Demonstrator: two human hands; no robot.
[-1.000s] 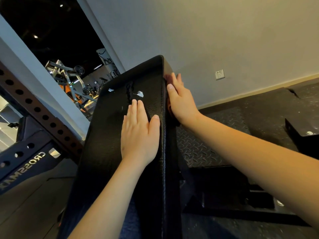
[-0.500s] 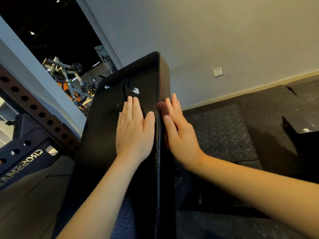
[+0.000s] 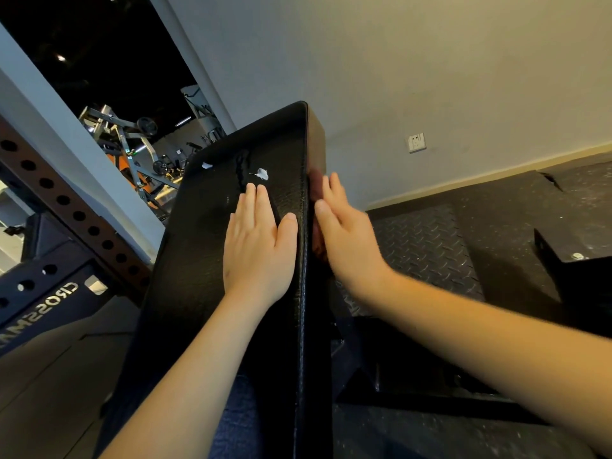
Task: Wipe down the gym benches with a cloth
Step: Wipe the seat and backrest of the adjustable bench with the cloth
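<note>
A pale wall (image 3: pixel 430 61) with a white socket (image 3: pixel 416 142) is seen at the far side of a gym, and black studded floor mats (image 3: pixel 427 246) are laid below it on the right. At the left, a brown rack upright (image 3: pixel 66 207) pierced with holes is set above a dark beam with pale lettering. Weight machines (image 3: pixel 126 137) are visible far off through an opening.

The black padded surface (image 3: pixel 198 260) of an inclined bench is stretched from the near edge up towards the middle of the view. Two white scuffs (image 3: pixel 263 173) are marked on it near its far end. The left hand (image 3: pixel 256 246) is laid flat on the top face, close to the right edge, with its fingers straight and together and nothing grasped.

The right hand (image 3: pixel 351 240) is pressed against the right side wall of the surface, fingers extended and not clenched. A dark reddish patch (image 3: pixel 318 248) is seen between that palm and the side wall. Whether it is the cloth or a reflection cannot be told.

A strip of dark blue fabric (image 3: pixel 238 425) is seen at the near end, under the left forearm.
</note>
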